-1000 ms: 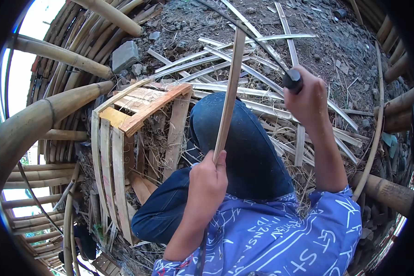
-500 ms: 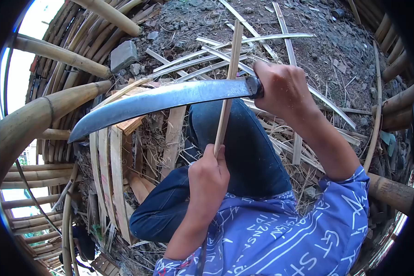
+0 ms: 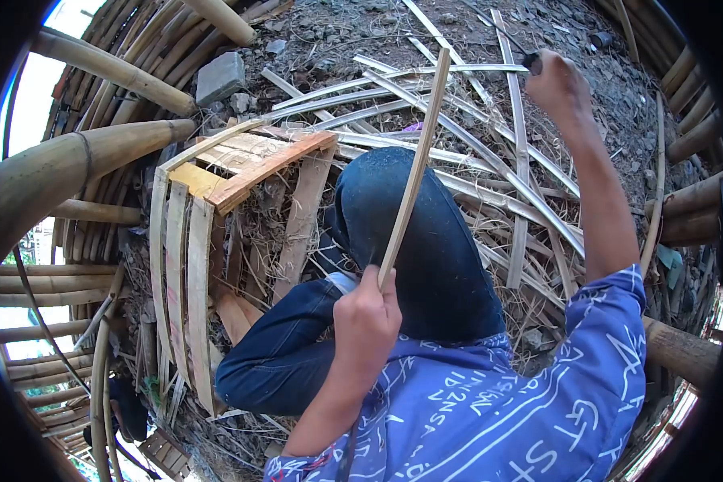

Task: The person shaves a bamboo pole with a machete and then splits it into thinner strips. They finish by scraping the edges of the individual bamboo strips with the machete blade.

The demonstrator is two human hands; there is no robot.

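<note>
Outward from the strip, since the earlier frame, has swung the right hand [image 3: 556, 84], carrying with it the knife [image 3: 532, 62], whose blade then lay across the view and now points away toward the upper edge, thin and partly indistinct. The right fingers are wrapped around the dark handle. The left hand [image 3: 366, 316] grips the lower end of the pale strip [image 3: 416, 169], which slants across the view of the bent, jeans-clad knee [image 3: 426, 265], its far end free; whether strip and knee touch cannot be told. The ground [image 3: 618, 100] is grey-brown, rough and stony, strewn with dry fibres. Beyond the knee, loose strips [image 3: 520, 140] lie crossed over one another in an irregular heap. Left of the knee stands a slatted wooden frame [image 3: 277, 173], its top partly open; near its far corner rests a grey block [image 3: 220, 79]. Thick bamboo poles [image 3: 88, 169] line the left side, with bright daylight showing through the gaps. At right, another bamboo pole [image 3: 683, 349] emerges from behind the sleeve [image 3: 606, 321], and a blue-green scrap [image 3: 671, 259] lies near it.
</note>
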